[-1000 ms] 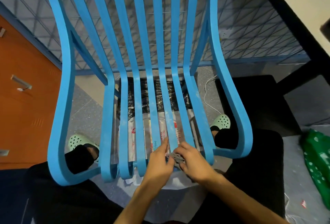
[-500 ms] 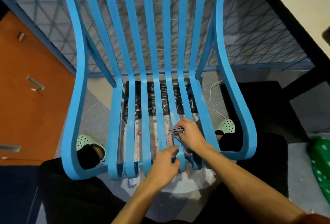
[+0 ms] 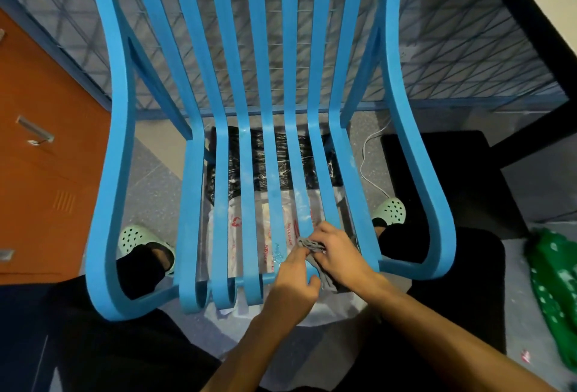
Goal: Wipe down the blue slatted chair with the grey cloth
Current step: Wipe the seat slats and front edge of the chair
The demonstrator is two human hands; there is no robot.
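From my remote feed I count one blue slatted chair [image 3: 118, 173] with seven slats between two side rails. There are two hands, the left hand [image 3: 290, 285] and the right hand [image 3: 338, 254], plus one grey cloth [image 3: 310, 245], two pale green clogs [image 3: 134, 237] [image 3: 390, 209], one white cable [image 3: 368, 148] and one green spotted bag [image 3: 552, 282].

Grey speckled floor [image 3: 156, 185]. Beneath the blue slatted chair [image 3: 118, 173], a crinkled black plastic sheet [image 3: 262, 157] and a white plastic bag with red print [image 3: 237, 226] lie touching. A thin white cable [image 3: 363, 160] trails just right of them. A green white-dotted bag [image 3: 552, 282] lies far right.
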